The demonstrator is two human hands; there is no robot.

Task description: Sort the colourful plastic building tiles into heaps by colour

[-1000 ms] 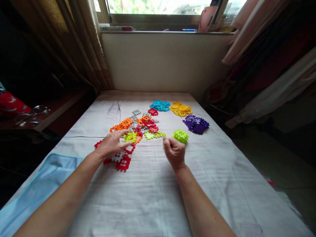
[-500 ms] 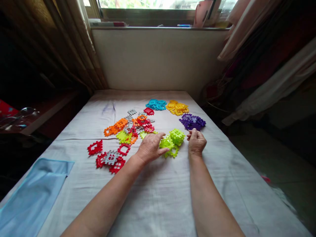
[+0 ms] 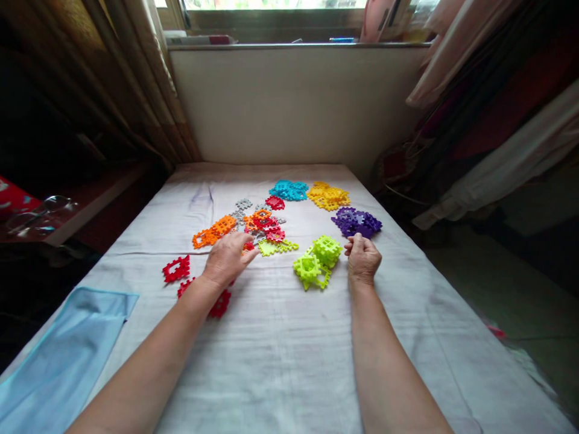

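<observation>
- Hovering left of the frame's middle, our left hand (image 3: 226,260) has thumb and fingers parted around a gap; we see nothing gripped, but its back hides what may lie beneath.
- Just right of its thumb lie flat lime-green plastic pieces with toothed edges (image 3: 275,247); the red and orange toothed plastic pieces (image 3: 265,222) are heaped above, near the centre.
- Right of centre, our right hand (image 3: 364,258) rests with fingers curled in; we cannot tell whether anything sits inside.
- It lies beside the lime-green openwork plastic cluster (image 3: 308,269), just below the dark purple toothed plastic heap (image 3: 357,221).
- We judge all these pieces light, fairly stiff and a little slick, their thin teeth the likeliest part to bend or snag on neighbours.
- We would pinch a flat piece across two opposite edges, or hook a fingertip through a window opening, and cup the cluster from its sides.
</observation>
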